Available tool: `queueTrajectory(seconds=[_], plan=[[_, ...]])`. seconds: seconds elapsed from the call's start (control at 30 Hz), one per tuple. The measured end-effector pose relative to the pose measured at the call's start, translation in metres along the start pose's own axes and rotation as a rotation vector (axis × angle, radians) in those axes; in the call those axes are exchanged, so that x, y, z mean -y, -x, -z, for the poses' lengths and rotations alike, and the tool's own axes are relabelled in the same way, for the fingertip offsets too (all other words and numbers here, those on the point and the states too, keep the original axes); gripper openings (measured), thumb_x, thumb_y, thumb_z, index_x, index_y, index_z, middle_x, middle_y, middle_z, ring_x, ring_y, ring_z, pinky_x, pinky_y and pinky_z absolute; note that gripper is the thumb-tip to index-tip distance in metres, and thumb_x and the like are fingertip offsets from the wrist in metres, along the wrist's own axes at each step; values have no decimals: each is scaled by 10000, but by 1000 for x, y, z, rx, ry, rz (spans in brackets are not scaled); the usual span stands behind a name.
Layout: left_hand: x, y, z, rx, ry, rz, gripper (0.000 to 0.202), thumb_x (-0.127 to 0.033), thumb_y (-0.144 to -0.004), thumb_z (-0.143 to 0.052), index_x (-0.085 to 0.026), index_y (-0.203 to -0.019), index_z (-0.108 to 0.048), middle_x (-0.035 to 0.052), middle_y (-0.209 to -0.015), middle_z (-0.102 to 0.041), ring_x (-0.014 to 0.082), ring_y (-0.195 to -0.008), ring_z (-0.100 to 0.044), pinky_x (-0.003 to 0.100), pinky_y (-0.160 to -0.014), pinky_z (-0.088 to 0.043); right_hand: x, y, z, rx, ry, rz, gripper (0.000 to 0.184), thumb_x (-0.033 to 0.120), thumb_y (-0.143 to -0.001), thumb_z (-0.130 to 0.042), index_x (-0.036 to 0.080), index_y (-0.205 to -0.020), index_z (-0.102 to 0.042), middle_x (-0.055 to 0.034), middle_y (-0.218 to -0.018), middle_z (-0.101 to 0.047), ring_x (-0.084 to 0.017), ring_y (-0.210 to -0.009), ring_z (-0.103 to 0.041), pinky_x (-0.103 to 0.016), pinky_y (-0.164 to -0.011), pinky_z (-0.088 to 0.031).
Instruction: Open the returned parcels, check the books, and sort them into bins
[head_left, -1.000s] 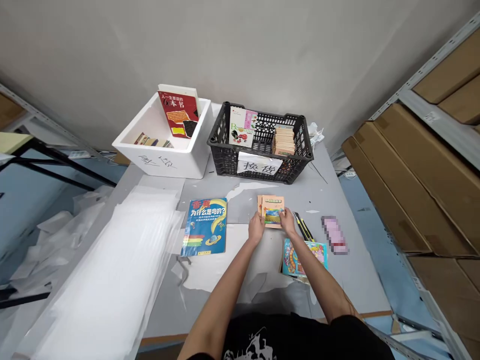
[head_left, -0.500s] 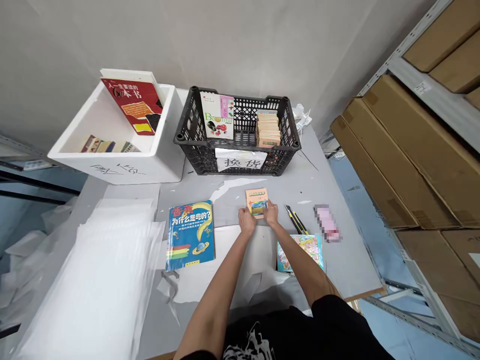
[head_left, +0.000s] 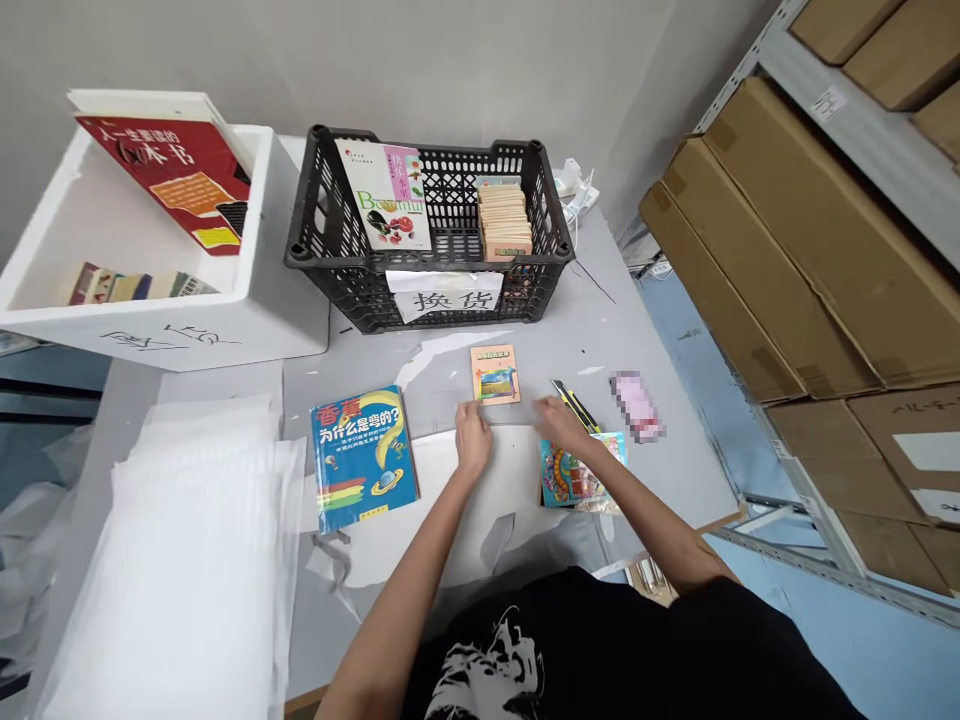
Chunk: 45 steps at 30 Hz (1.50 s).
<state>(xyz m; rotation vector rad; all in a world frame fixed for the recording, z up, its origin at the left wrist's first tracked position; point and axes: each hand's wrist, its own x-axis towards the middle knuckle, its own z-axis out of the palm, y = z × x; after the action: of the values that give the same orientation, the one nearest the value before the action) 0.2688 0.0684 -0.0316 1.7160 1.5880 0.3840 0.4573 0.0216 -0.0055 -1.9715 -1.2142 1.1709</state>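
Observation:
A small orange-pink booklet (head_left: 495, 375) with a landscape picture on its cover lies flat on the grey table. My left hand (head_left: 472, 438) is at its lower left corner, fingers loosely bent and thumb apart; whether a fingertip touches the corner is hard to see. To the right of the booklet and apart from it, my right hand (head_left: 561, 424) is blurred by motion. Beside that hand lies a black and yellow utility knife (head_left: 576, 406). Just below, partly under my right forearm, is a colourful picture book (head_left: 566, 475).
A blue book (head_left: 365, 460) lies to the left, near a stack of white translucent sheets (head_left: 187, 560). Behind stand a white foam box (head_left: 292, 260) and a black crate (head_left: 337, 285), both holding books. A blurred pink item (head_left: 637, 405) lies right, before shelved cartons (head_left: 817, 230).
My right hand has let go of the booklet and moved right, towards the knife and picture book. My left hand has slid to the booklet's lower left corner. The view has shifted.

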Motion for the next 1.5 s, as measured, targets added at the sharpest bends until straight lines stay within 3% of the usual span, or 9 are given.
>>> queueTrajectory(seconds=[0.17,0.4,0.6,0.73,0.87,1.03,1.2,1.37,1.5], plan=[[-10,74,-38,175,117,-86,214,-123,-833,-452,-179,-983,-594,76,-1007,-603,203,-1040,-546,349,-971,-415,-32,40,30,196,649,44,318,84,-709,-684,178,-1012,-673,-115,-1075,-635,-271,-1108,-521,-372,-977,-361],[2,104,-44,165,229,3,209,-208,-851,-443,-152,-958,-614,97,-985,-637,198,-921,-596,364,-860,-475,-30,49,55,232,707,105,187,126,-813,-535,192,-949,-644,-73,-989,-641,-208,-1010,-556,-275,-814,-397],[4,115,-10,94,411,41,287,-331,-895,-401,-169,-991,-619,80,-994,-680,183,-921,-628,312,-797,-498,4,49,65,174,-21,160,173,355,-788,-586,205,-868,-617,-8,-799,-640,-173,-742,-589,-282,-701,-435],[-14,126,37,-112,606,9,370,-402,-935,-339,-177,-1061,-604,79,-988,-672,171,-881,-620,292,-762,-490,37,50,24,174,-674,22,341,446,-691,-707,229,-921,-579,16,-787,-670,-167,-718,-630,-274,-666,-476],[-32,135,88,-380,472,-87,343,-372,-948,-335,-177,-1038,-603,79,-975,-665,168,-867,-609,287,-753,-477,60,55,-33,181,-1004,-47,361,390,-642,-772,253,-899,-560,34,-837,-693,-155,-746,-656,-279,-700,-515],[-33,147,115,-541,182,-248,218,-273,-924,-430,-177,-999,-610,64,-892,-661,160,-825,-607,274,-729,-469,70,58,-80,149,-1153,-101,330,376,-651,-763,260,-904,-586,37,-919,-694,-141,-873,-653,-271,-784,-522],[-33,154,127,-626,105,-330,198,-226,-919,-442,-187,-998,-619,50,-866,-648,148,-798,-587,266,-710,-453,80,59,-91,115,-1195,-109,380,410,-580,-807,262,-866,-604,48,-882,-696,-129,-913,-640,-255,-849,-497],[-43,142,157,-576,355,-314,209,-276,-919,-459,-207,-949,-653,45,-926,-656,146,-851,-592,255,-731,-451,93,69,-83,198,-1086,-2,380,458,-632,-771,263,-918,-613,16,-928,-701,-172,-931,-642,-310,-846,-500],[-38,129,159,-577,649,-193,233,-376,-900,-484,-205,-839,-630,21,-867,-631,143,-837,-579,252,-759,-445,106,82,-75,211,-1019,95,345,486,-691,-721,261,-917,-592,9,-910,-696,-188,-916,-641,-322,-817,-501]])
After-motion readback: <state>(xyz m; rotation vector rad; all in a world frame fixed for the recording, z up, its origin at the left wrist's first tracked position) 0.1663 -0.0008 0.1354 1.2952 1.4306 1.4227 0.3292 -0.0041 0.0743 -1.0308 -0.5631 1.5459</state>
